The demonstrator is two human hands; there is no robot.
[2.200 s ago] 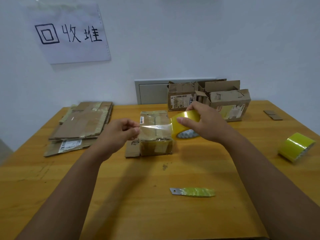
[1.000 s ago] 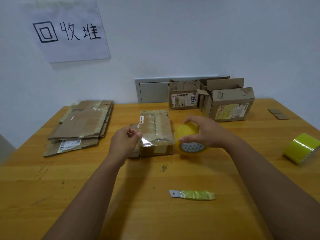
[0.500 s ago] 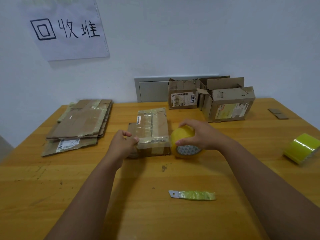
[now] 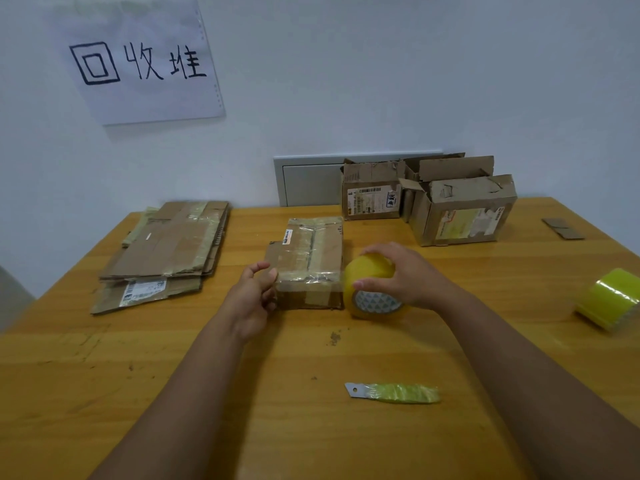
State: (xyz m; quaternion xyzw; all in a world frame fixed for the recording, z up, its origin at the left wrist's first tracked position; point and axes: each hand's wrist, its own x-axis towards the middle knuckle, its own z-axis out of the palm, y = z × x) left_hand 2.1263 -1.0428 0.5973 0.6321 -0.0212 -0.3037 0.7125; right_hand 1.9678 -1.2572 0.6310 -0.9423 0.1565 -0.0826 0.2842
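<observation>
A small flattened cardboard bundle (image 4: 313,258) lies on the wooden table (image 4: 138,375), with a strip of clear tape stretched across its near edge. My left hand (image 4: 254,289) pinches the tape's end against the bundle's left side. My right hand (image 4: 405,275) grips a yellow tape roll (image 4: 372,289) from above. The roll stands on the table right against the bundle's right side.
A stack of flattened cardboard (image 4: 166,251) lies at the left. Two torn open boxes (image 4: 460,209) stand at the back right. A second yellow-green tape roll (image 4: 609,299) sits at the right edge. A knife blade with a tape-wrapped handle (image 4: 391,392) lies near me. Cardboard scraps (image 4: 562,228) lie far right.
Both hands came down from above the bundle. The stretched tape now lies on the bundle's near edge, and the roll has been lowered to the table at its right side.
</observation>
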